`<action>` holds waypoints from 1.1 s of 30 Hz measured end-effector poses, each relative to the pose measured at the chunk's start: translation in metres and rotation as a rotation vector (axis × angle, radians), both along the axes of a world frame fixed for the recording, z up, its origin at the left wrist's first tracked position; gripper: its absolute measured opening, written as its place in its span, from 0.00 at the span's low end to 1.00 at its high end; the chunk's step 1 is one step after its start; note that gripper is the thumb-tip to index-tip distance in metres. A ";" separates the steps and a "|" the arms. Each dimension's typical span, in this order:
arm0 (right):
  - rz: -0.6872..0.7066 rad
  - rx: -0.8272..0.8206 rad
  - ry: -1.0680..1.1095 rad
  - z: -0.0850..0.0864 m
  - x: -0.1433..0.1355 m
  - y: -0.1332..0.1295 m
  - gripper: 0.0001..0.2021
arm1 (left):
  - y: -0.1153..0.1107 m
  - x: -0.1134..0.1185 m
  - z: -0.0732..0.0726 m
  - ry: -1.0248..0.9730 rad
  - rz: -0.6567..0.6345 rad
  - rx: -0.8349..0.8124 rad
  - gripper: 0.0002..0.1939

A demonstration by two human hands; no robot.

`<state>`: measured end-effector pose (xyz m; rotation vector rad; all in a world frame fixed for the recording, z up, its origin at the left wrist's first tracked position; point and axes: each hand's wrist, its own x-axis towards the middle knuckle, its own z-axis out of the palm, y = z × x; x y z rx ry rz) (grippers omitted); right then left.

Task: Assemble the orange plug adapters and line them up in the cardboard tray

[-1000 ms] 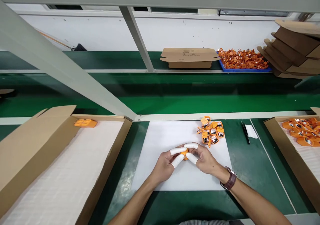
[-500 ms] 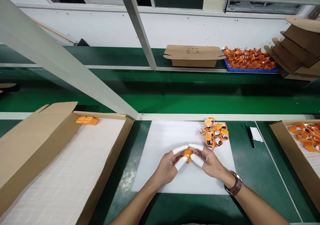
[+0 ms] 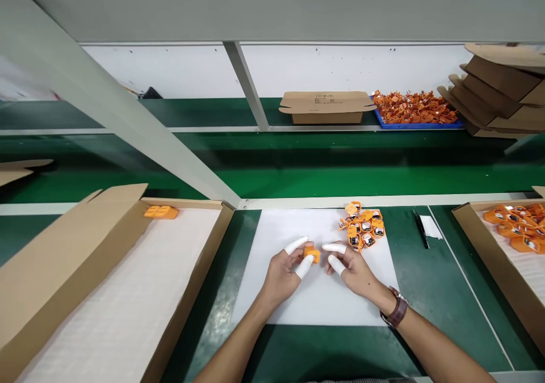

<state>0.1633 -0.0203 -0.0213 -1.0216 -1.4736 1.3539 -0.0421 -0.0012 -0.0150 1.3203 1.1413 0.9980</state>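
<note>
Between the thumb and fingers of my left hand [image 3: 284,272] is a small orange plastic piece [image 3: 312,254], held over a white sheet [image 3: 259,281]. White covers wrap the thumb and index fingertip on both hands. Just right of the piece, my right hand [image 3: 352,268] is apart from it, thumb and index finger parted with nothing visible between them. A cluster of similar orange pieces [image 3: 366,227], some showing dark and white parts, lies at the sheet's upper right, beyond my right hand.
A lined cardboard box [image 3: 208,247] on the left has orange pieces [image 3: 160,211] in its far corner. Another box [image 3: 494,258] at right holds several more. A black pen [image 3: 420,228] lies by a white slip [image 3: 431,227]. A blue tray [image 3: 419,126] and flattened boxes sit on the shelf behind.
My right hand has let go of the orange piece and drawn apart to the right. My left hand keeps the piece and has shifted slightly left. The camera view has tilted up.
</note>
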 end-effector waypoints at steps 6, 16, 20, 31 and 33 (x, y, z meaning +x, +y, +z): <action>0.147 0.361 -0.420 0.020 -0.005 -0.013 0.15 | 0.014 -0.013 -0.010 0.224 0.105 0.107 0.18; 0.140 0.532 -0.677 0.020 -0.008 -0.022 0.10 | 0.024 -0.026 0.003 0.256 0.250 0.180 0.18; 0.142 0.578 -0.687 0.016 -0.007 -0.023 0.09 | 0.024 -0.026 0.003 0.452 0.106 0.325 0.26; 0.115 0.640 -0.551 0.001 -0.005 -0.019 0.13 | 0.016 -0.018 0.039 0.799 0.129 0.462 0.15; 0.118 0.627 -0.534 -0.002 -0.004 -0.019 0.14 | 0.026 -0.044 0.064 0.836 0.202 0.470 0.18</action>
